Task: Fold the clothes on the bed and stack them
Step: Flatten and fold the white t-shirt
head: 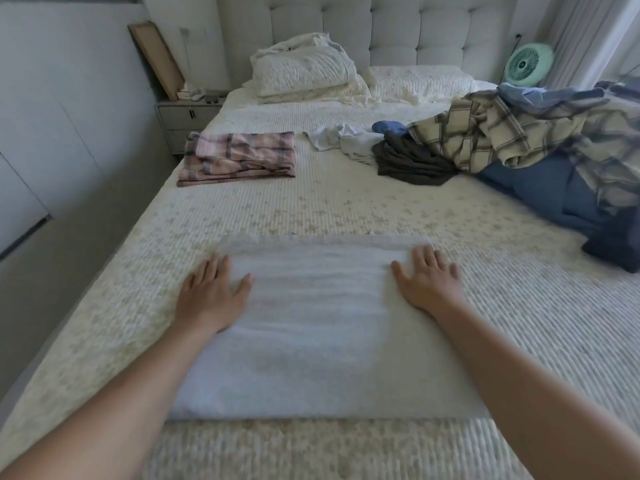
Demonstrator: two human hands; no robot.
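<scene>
A bed (346,209) with a ribbed cream cover filled the room, its tufted headboard (398,26) against the far wall. A white towel (318,327), folded into a broad rectangle, lay flat at the near end of the bed, directly in front of the person. An unfolded heap of clothes sprawled along the bed's right side: a cream plaid shirt (491,136) draped over blue garments (554,199), with a dark grey garment (412,161) and a crumpled white one (346,140) just beside it toward the middle. Two pillows (304,74) were stacked at the head of the bed, on the left. A folded pink plaid garment (239,157) rested alone near the bed's left edge, well apart from the heap. A grey nightstand (187,116) stood beside the bed at far left, a brown board (156,57) leaning on the wall above it. A small green fan (528,65) sat at far right, by the curtain. The left hand (211,292) pressed flat on the towel's left edge, fingers straight and spread; the right hand (429,278) lay likewise flat and spread on the towel's far right corner.
</scene>
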